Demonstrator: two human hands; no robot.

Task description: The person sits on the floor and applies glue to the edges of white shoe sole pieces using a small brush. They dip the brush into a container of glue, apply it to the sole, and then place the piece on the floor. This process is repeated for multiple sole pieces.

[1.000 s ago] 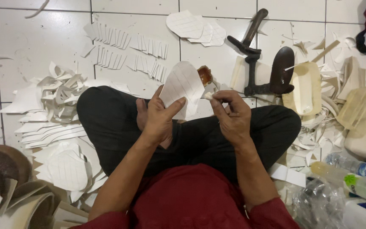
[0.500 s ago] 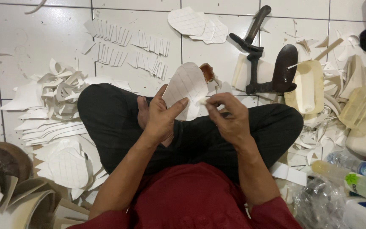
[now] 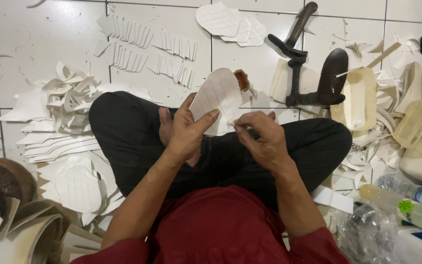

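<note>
My left hand [image 3: 186, 134] is raised over my crossed legs, palm toward me, its fingers [image 3: 208, 117] clamped on the lower edge of a white sole-shaped cutout [image 3: 218, 95] that stands upright above them. My right hand [image 3: 262, 139] sits just beside it, wrist bent inward, fingertips [image 3: 238, 126] pinched shut at the cutout's edge; whether they grip something small I cannot tell

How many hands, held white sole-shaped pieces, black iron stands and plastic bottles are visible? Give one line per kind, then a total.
Hands: 2, left hand and right hand
Held white sole-shaped piece: 1
Black iron shoe stand: 1
Plastic bottles: 2
Total: 6
</note>
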